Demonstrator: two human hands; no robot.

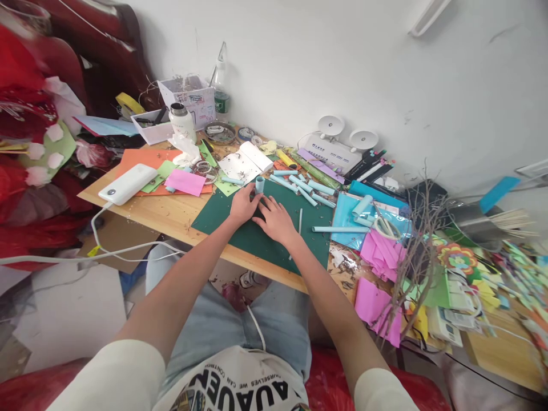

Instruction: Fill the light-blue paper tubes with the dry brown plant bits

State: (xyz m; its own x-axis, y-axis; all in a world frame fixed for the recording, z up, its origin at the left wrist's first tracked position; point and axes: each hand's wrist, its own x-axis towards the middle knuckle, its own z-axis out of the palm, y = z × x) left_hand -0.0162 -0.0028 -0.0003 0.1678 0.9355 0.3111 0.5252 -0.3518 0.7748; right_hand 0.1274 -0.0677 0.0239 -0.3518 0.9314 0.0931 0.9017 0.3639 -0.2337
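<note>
Over the dark green cutting mat, my two hands are close together. My left hand has its thumb and fingers closed around the lower part of a short light blue paper tube, which stands upright. My right hand lies beside it, fingers stretched toward the foot of the tube and resting low on the mat. Whether its fingertips touch the tube I cannot make out. Several thin blue paper tubes lie loose behind my hands. A narrow pale strip rests on the mat right of my right hand.
To the left are a white power bank with a cable, pink paper and a white bottle. Rightward lie a long blue tube, pink crepe paper and dry branches. A white double-lamp box stands against the wall.
</note>
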